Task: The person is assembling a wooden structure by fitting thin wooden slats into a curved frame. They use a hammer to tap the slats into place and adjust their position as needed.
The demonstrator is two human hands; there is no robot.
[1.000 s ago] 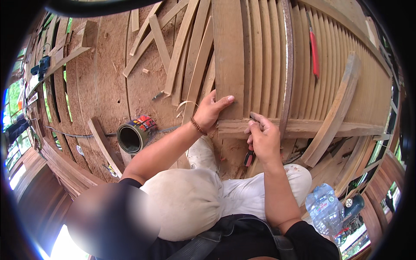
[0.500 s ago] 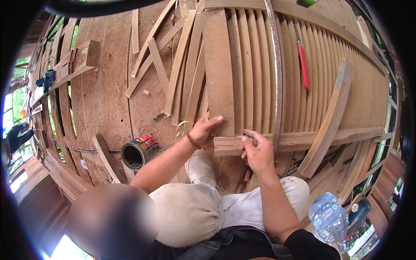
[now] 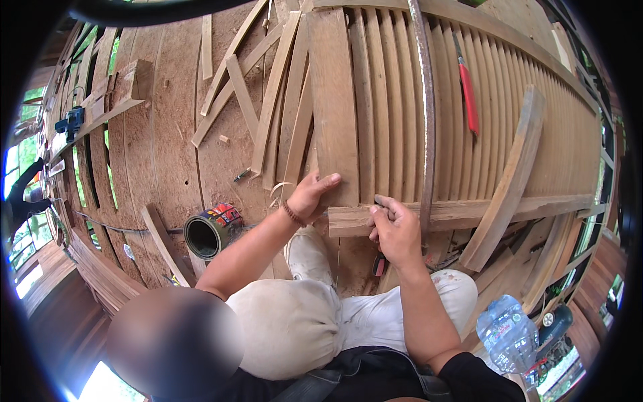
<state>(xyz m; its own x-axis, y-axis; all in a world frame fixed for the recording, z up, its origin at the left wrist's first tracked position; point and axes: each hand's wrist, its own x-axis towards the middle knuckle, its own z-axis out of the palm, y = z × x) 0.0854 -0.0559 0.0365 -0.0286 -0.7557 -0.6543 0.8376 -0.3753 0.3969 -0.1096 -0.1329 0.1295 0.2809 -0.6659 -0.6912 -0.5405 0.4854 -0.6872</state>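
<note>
A slatted wooden panel (image 3: pixel 495 141) lies before me, with many thin slats set side by side between long rails. My left hand (image 3: pixel 309 195) grips the near end of a wide flat board (image 3: pixel 333 114) at the panel's left side, thumb on top. Closed fingers of my right hand (image 3: pixel 396 226) rest at the near rail (image 3: pixel 348 222), close to that board's corner. Whatever is pinched there is mostly hidden. Just below this hand shows a red-and-black handle (image 3: pixel 380 264); whether I hold it, I cannot tell.
A long metal bar (image 3: pixel 427 120) crosses the panel. On the slats lie a red-handled tool (image 3: pixel 469 100) and a loose wooden strip (image 3: pixel 506 181). Left are scattered strips (image 3: pixel 274 100) and an open can (image 3: pixel 204 236). A plastic bottle (image 3: pixel 507 335) stands lower right. A dark-gloved hand (image 3: pixel 27 197) shows far left.
The whole view has shifted slightly. Both my hands keep nearly the same places on the board and at the rail. At the far left, the gloved hand has changed its pose.
</note>
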